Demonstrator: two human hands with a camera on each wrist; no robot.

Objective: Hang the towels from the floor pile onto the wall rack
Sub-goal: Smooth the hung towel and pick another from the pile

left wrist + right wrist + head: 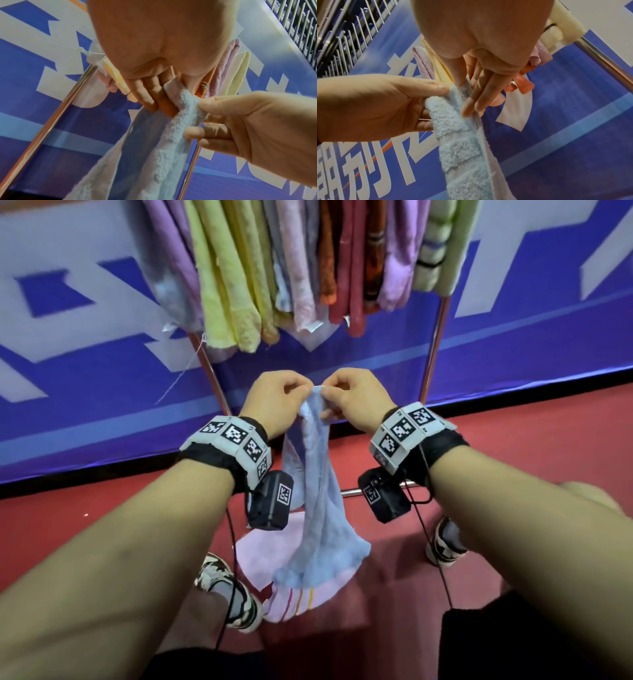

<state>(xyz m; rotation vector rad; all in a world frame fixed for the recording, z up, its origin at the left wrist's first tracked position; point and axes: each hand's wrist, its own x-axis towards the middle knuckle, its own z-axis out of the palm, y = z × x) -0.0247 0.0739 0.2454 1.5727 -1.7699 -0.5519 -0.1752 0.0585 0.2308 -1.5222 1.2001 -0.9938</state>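
Item: light blue towel (322, 501), lifted clear of the floor pile and hanging in front of the rack (433, 347), below the row of towels already hung (291, 261); we judge we hold it by its top edge to find a corner and spread it before draping. Our left hand (274, 402) and right hand (356, 398) meet at that edge, fingers curled and pinching the cloth, knuckles nearly touching. Remaining on the floor below the rack: pink towel (270, 549), part of it under the blue one's hem.
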